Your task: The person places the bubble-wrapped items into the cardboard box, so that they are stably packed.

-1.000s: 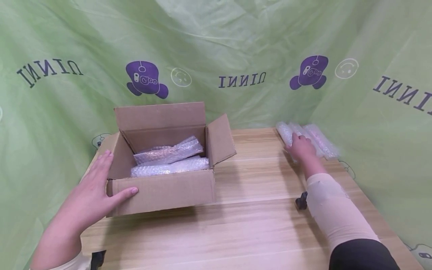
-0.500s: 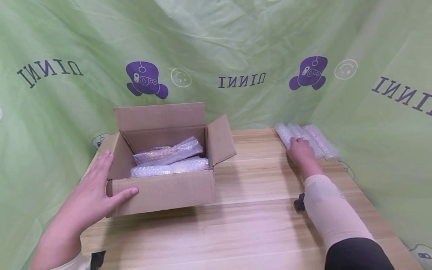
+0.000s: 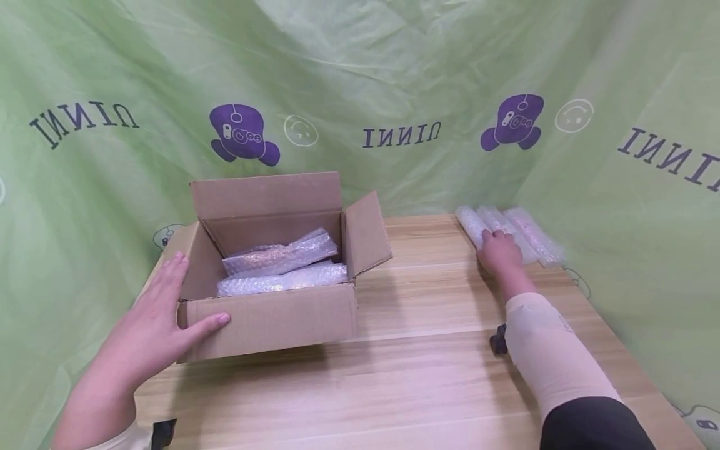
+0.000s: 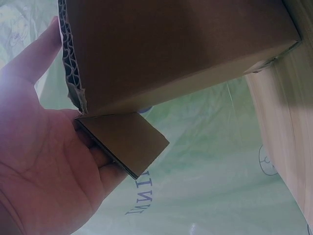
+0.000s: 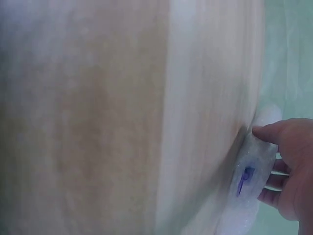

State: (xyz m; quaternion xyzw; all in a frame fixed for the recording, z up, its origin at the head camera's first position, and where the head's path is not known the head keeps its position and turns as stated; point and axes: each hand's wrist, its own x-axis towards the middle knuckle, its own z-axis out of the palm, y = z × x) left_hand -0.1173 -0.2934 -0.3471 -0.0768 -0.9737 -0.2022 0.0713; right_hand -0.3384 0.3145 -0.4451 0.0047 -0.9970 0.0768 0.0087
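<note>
An opened cardboard box [image 3: 270, 322] stands on the left of the table with two bubble-wrapped packages [image 3: 281, 253] lying inside. My left hand [image 3: 152, 312] rests at its near left corner, fingers straight along the side flap [image 4: 124, 139] and thumb against the front. At the far right, three bubble-wrapped rolls lie side by side. My right hand [image 3: 502, 255] grips the leftmost roll [image 3: 470, 224], and in the right wrist view the thumb is on one side of this roll [image 5: 254, 161] with the fingers on the other. A small purple mark shows through its wrap.
The other two rolls [image 3: 531, 231] lie close beside the right hand, near the wooden table's [image 3: 427, 375] far right edge. The box's back flap [image 3: 267, 195] and right flap [image 3: 368, 234] stick out. A green printed curtain [image 3: 360, 75] hangs behind.
My right hand has shifted slightly toward me, its fingers settling on the leftmost roll, which has slid a little to the left. The left hand and box have stayed put.
</note>
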